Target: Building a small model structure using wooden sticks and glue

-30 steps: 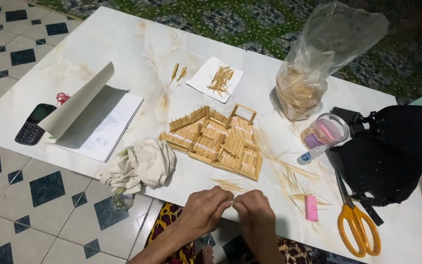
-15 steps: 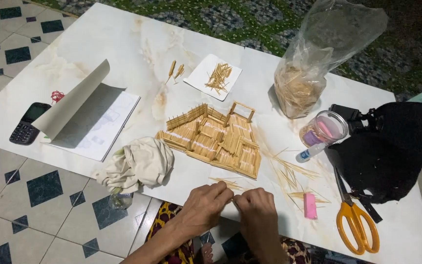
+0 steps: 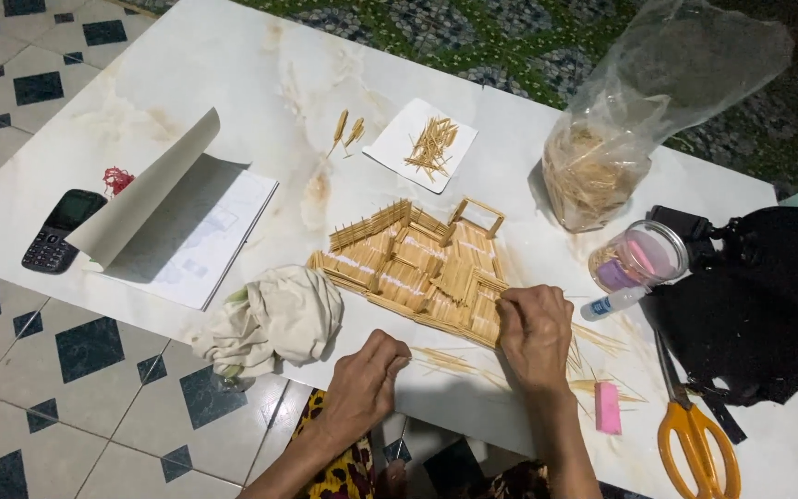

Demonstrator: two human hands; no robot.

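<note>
From the head camera, the right hand (image 3: 534, 331) has left the spot at the table's near edge where both hands were bunched together a moment ago and now reaches up to the near right corner of the toothpick model house (image 3: 422, 268), fingers curled and pinched at its edge; what sits between the fingertips is too small to tell. The left hand (image 3: 364, 381) stays back at the near edge of the white marble-patterned table (image 3: 233, 74), loosely curled with fingers bent against the tabletop, just beside a few loose toothpicks (image 3: 445, 359). The model lies flat in the middle of the table, where it lay before. To its left rest a crumpled cloth (image 3: 274, 319) and an open booklet (image 3: 177, 231), with a dark keypad phone (image 3: 62, 231) farther left. Beyond the model are a white paper square with toothpicks (image 3: 420, 145) and a clear plastic bag of toothpicks (image 3: 621, 139). On the right lie a small round container (image 3: 639, 259), a black bag (image 3: 759, 296), a pink eraser (image 3: 607, 407) and orange-handled scissors (image 3: 695, 434).
</note>
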